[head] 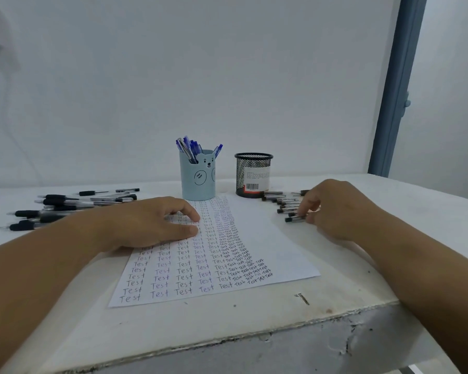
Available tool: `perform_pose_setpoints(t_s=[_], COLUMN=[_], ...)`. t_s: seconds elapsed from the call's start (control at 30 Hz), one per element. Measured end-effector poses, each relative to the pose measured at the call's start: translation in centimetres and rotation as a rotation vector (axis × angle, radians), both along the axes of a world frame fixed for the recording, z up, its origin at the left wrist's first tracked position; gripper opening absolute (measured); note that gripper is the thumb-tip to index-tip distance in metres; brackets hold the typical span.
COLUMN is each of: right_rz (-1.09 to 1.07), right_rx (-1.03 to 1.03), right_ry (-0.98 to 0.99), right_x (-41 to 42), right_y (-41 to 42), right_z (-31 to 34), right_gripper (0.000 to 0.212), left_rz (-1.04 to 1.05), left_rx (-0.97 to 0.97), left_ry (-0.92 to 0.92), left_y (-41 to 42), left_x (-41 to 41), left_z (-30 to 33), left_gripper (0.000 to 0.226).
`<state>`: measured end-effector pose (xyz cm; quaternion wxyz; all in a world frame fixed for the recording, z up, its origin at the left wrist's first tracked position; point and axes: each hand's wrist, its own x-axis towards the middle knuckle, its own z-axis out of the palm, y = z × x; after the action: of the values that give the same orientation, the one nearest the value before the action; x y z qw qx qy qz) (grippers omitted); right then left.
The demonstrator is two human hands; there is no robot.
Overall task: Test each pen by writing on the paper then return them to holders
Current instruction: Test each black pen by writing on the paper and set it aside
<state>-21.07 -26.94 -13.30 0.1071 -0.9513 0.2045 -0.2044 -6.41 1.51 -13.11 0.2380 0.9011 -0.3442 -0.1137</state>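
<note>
Pens [65, 209] lie in a heap at the table's left. Left hand [157, 225] rests flat, fingers relaxed, on the paper [268, 247]. Behind stand a blue cup [197, 182] of pens and a mesh holder [253, 175]. Right hand [335, 209] pinches a pen [295, 218] from the right row.

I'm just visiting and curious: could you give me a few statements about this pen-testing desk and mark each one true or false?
1. The blue bear holder holds blue pens. True.
2. The black mesh holder is crammed with pens. False: no pens stick out of it.
3. The left hand rests on the paper. True.
4. The right hand is writing "Test". False: it pinches a pen lying beside the paper.
5. The paper is blank. False: rows of "Test" cover it.
</note>
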Motion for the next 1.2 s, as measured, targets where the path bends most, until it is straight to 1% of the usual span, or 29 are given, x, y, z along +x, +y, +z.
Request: perform_pose_setpoints(t_s=[0.17,0.3,0.4,0.5,0.57,0.63,0.7,0.77,0.83,0.9,0.97,1.07,1.13,1.2], right_rz=[-0.019,0.003,0.069,0.187,0.274,0.344,0.429,0.519,0.604,0.669,0.685,0.689,0.679,0.678], right_rx=[0.004,0.050,0.033,-0.023,-0.071,-0.127,-0.167,-0.178,-0.184,-0.169,-0.101,-0.027,0.007,0.040], right_ry=[-0.020,-0.052,-0.064,-0.077,-0.043,-0.001,0.015,0.029,0.056,0.073,0.042,-0.004,-0.011,-0.002], right_x=[0.2,0.0,-0.1,0.6,1.3,2.3,3.5,5.0,6.7,8.3,9.6,10.6,10.6,10.3], right_y=[0.1,1.1,2.7,4.7,5.8,7.2,8.6,10.0,10.9,11.3,10.9,9.8,9.3,9.1], right_z=[-0.3,-0.2,-0.3,-0.3,0.3,1.3,2.2,2.9,3.2,2.9,1.6,-0.6,-1.1,-1.0], right_gripper=[0.033,0.036,0.036,0.032,0.028,0.023,0.019,0.015,0.013,0.012,0.011,0.008,0.008,0.007], left_rz=[0.002,0.003,0.002,-0.005,-0.007,-0.008,0.022,0.087,0.126,0.143,0.173,0.191,0.198,0.220], left_rx=[-0.004,-0.008,-0.005,-0.012,-0.070,-0.181,-0.279,-0.320,-0.284,-0.215,-0.152,-0.059,0.026,0.068], left_ry=[0.012,0.021,0.009,-0.048,-0.056,-0.077,-0.155,-0.242,-0.340,-0.379,-0.333,-0.275,-0.241,-0.216], left_y=[0.0,-0.1,-0.1,-0.1,0.0,0.3,1.0,2.1,3.7,5.6,7.4,8.9,9.1,9.0], left_x=[-0.1,-0.3,-0.3,-0.1,0.3,0.8,1.3,1.8,2.6,3.5,4.2,4.9,4.9,5.0], left_z=[0.0,0.1,0.1,0.1,0.2,0.5,1.1,2.0,2.7,3.2,3.5,3.7,3.9,3.9], left_gripper=[0.027,0.026,0.027,0.023,0.020,0.015,0.007,0.002,0.010,0.018,0.022,0.021,0.021,0.023])
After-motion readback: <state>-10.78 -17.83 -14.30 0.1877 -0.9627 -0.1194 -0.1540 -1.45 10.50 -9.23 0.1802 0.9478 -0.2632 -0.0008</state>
